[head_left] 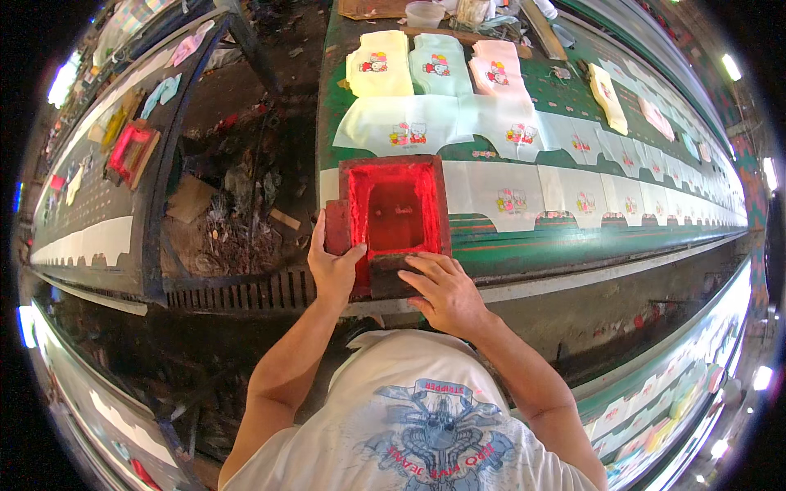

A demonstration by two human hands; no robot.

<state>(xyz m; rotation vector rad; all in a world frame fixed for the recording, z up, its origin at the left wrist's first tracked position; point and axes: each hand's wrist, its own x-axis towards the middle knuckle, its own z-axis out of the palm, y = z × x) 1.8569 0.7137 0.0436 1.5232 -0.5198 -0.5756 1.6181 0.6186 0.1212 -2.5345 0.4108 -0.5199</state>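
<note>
A wooden screen-printing frame (440,204), smeared with bright red ink inside, is at the near left end of the green table. My left hand (332,268) grips its left side, thumb over the top and fingers along the outer edge. At the near edge, my right hand (449,293) has its fingertips on the dark bar, the thumb lower down. Beyond the frame lie white garment panels (483,196) with small colourful cartoon prints. Whatever lies directly beneath the frame is hidden.
Yellow (383,82), mint (442,79) and pink (501,82) printed fabric stacks lie farther back on the green table (524,245). Rows of panels run off to the right. On the left table sits another red-inked frame (131,154). A clear tub (425,14) stands at the far end.
</note>
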